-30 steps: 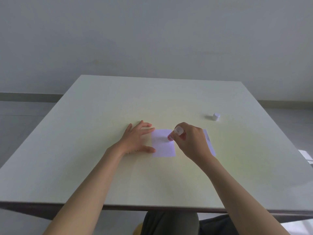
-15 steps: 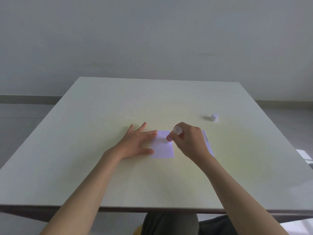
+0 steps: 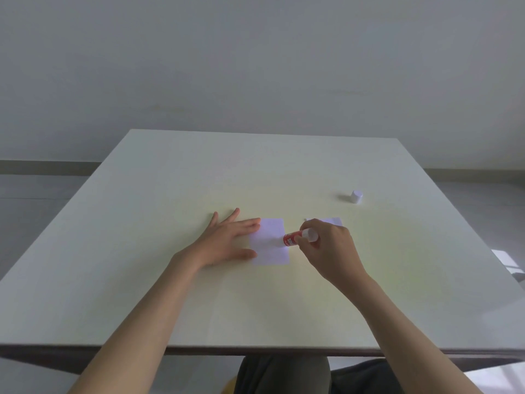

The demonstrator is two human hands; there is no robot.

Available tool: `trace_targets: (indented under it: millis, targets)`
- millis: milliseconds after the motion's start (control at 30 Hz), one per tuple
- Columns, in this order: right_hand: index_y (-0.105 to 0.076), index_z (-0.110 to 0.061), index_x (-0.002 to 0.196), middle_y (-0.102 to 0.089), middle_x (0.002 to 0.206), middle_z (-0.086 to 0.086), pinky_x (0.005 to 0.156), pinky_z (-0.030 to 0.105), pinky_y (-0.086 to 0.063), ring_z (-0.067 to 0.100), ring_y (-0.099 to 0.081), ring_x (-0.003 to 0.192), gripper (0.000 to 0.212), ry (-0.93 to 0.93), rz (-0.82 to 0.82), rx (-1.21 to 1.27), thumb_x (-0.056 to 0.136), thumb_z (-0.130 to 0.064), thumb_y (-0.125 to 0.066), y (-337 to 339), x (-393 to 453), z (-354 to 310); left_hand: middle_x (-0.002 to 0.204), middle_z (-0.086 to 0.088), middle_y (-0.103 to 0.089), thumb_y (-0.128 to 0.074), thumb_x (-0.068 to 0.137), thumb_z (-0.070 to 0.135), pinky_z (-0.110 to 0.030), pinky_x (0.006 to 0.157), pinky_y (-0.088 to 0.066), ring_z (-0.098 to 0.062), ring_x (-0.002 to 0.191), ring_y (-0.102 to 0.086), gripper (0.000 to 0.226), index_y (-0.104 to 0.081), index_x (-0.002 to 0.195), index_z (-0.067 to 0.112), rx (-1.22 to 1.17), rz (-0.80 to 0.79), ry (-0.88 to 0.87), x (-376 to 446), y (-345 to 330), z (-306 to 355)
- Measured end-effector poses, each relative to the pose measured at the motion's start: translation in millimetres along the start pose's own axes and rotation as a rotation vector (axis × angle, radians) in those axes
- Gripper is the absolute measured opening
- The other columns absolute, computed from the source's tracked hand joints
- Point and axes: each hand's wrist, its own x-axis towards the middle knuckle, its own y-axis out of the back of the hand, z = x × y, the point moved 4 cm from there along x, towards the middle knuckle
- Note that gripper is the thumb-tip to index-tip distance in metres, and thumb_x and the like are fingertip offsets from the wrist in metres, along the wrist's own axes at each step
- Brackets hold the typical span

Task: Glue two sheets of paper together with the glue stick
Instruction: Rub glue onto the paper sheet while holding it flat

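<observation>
Pale and wide, the table (image 3: 170, 280) fills my view, with a plain grey wall behind it. My right hand (image 3: 332, 251) is closed around the glue stick (image 3: 294, 238), holding it tilted with its red-labelled end down at the right edge of the near sheet of paper (image 3: 271, 245); I cannot tell whether the tip actually touches. My left hand (image 3: 227, 240) lies flat and spread, gripping nothing, its fingertips (image 3: 254, 223) and thumb resting on the left edge of that same sheet. A second sheet (image 3: 332, 221) lies just beside the first, to its right, mostly hidden behind my right hand. A small white cap (image 3: 356, 196) stands well apart, farther back on the right.
</observation>
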Motion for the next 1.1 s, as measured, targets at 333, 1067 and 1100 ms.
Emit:
trace_targets:
  millis: [333,1067,1100]
  targets:
    - [-0.058,-0.009,0.073,-0.053,0.046,-0.032,0.053,0.007,-0.037,-0.008,-0.049,0.055,0.007,0.021,-0.039,0.088,0.077,-0.009,-0.063,3.4,7.0,-12.5,0.139,0.039,-0.017,-0.065,0.081,0.045,-0.048,0.116,0.014,-0.009,0.147,0.003,0.068,-0.037,0.142,0.034,-0.011,-0.003,0.019,0.8,0.4,2.4]
    - [-0.067,-0.011,0.075,-0.056,0.051,-0.002,0.047,0.014,-0.037,0.011,-0.045,0.046,0.01,-0.109,-0.053,0.106,0.074,-0.021,-0.065,-3.2,24.3,10.0,0.139,0.039,-0.022,-0.071,0.075,0.047,-0.044,0.116,0.016,-0.005,0.146,0.002,0.074,-0.04,0.14,0.032,-0.091,0.037,0.024,-1.7,1.1,3.7]
    - [-0.068,-0.012,0.076,-0.062,0.057,0.002,0.048,0.012,-0.038,0.013,-0.047,0.049,0.008,-0.116,-0.045,0.099,0.074,-0.02,-0.065,-1.9,24.4,12.9,0.139,0.038,-0.022,-0.071,0.075,0.047,-0.044,0.116,0.015,-0.005,0.146,0.001,0.074,-0.04,0.14,0.032,-0.09,0.04,0.024,-2.2,1.5,4.5]
